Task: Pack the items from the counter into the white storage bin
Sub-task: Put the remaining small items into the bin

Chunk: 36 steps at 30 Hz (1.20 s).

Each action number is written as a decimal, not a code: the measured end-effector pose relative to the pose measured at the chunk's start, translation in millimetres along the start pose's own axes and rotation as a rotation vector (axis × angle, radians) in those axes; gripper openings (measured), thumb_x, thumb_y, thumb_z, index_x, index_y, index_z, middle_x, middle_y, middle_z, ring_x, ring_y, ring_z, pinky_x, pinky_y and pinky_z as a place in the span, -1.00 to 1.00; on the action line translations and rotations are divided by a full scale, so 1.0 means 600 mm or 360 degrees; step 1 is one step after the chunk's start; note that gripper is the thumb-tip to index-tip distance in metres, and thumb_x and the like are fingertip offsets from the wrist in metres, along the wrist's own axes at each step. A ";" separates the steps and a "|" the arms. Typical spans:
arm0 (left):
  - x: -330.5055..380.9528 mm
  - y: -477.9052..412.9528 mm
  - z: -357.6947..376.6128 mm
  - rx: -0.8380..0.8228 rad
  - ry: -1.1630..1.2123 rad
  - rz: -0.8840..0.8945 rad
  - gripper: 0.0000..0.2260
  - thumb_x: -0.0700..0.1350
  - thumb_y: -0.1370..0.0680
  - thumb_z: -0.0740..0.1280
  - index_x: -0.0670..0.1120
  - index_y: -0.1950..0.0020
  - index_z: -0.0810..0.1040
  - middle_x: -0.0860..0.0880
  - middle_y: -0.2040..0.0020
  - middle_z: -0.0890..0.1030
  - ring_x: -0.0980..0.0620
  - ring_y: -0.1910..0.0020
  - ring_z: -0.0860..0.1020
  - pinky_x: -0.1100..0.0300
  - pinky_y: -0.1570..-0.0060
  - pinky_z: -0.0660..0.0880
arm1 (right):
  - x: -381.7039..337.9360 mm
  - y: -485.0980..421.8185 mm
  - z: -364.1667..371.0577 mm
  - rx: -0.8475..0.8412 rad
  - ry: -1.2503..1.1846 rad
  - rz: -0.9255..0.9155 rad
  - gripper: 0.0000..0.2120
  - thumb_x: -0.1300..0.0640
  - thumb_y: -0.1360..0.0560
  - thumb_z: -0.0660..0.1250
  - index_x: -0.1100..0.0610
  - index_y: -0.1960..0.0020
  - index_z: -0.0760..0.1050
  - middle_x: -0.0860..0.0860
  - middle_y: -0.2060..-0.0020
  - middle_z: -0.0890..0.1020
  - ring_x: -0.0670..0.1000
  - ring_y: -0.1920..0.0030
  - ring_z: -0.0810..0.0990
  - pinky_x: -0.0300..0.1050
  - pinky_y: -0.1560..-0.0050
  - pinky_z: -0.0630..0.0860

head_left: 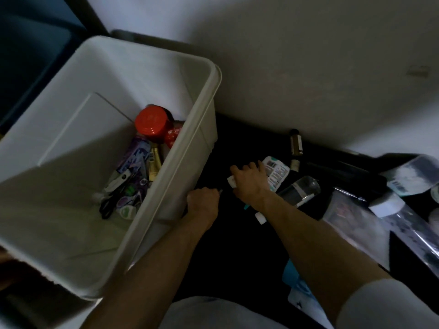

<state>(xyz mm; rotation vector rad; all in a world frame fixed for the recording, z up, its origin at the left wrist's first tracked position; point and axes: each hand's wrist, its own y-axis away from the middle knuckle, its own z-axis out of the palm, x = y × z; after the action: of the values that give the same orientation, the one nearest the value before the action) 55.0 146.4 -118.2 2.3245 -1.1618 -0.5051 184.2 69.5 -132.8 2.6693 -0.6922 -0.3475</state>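
The white storage bin (204,129) stands tilted at the left. Inside it lie a red-lidded jar (152,122), a purple packet (135,155), scissors and several small items. My left hand (203,204) is closed beside the bin's near right wall, a small dark item poking from the fist. On the dark counter (237,245), my right hand (249,181) grips a small white tube (231,181). A white and teal blister pack (276,173) lies under its fingers. Another white-capped tube (260,217) lies below the wrist.
A brown glass bottle (295,144) lies against the wall. A clear bottle (300,192), a large clear container (356,217) and a white-lidded jar (386,205) crowd the right. A clear tub (413,176) sits far right. Something blue (294,279) lies at the counter's near edge.
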 end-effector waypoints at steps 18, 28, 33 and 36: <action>0.046 0.046 -0.157 0.0383 0.0574 0.0346 -0.69 0.14 -0.43 0.43 -0.06 0.17 0.43 -0.04 0.21 0.57 -0.02 0.28 0.54 0.18 0.39 0.43 | 0.056 0.105 -0.105 0.0813 -0.0495 0.0381 -0.55 0.00 -0.36 0.43 0.14 -0.19 0.49 0.18 0.07 0.64 0.26 -0.01 0.56 0.03 0.03 0.46; 0.013 0.103 -0.298 0.0645 0.0770 0.0554 -0.64 0.15 -0.38 0.44 -0.14 0.11 0.59 -0.10 0.20 0.61 -0.11 0.15 0.63 0.15 0.27 0.48 | 0.025 0.176 -0.231 0.1117 -0.0349 0.0661 -0.52 -0.02 -0.43 0.35 0.02 -0.33 0.41 0.14 -0.08 0.63 0.22 -0.17 0.47 0.05 -0.12 0.40; -0.038 0.128 -0.356 0.0530 0.1088 0.0794 -0.73 0.09 -0.39 0.43 -0.11 0.30 0.63 0.00 0.41 0.64 0.05 0.39 0.63 0.20 0.32 0.52 | -0.027 0.182 -0.264 0.1334 -0.0342 0.0696 -0.52 0.02 -0.39 0.42 0.10 -0.27 0.47 0.15 0.01 0.66 0.25 -0.06 0.52 0.05 -0.01 0.44; -0.069 0.129 -0.367 0.0382 0.1356 0.0917 -0.83 -0.02 -0.40 0.42 -0.12 0.28 0.64 -0.04 0.38 0.68 0.06 0.41 0.65 0.22 0.33 0.58 | -0.063 0.173 -0.283 0.1406 -0.0320 0.0680 -0.55 0.06 -0.39 0.42 0.12 -0.25 0.49 0.16 0.06 0.67 0.26 -0.03 0.52 0.05 0.04 0.45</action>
<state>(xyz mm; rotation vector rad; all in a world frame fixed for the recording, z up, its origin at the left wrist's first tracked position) 97.5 197.3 109.4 1.8807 -1.3634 0.7880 163.1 51.3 67.7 3.1494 -1.7859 -0.2181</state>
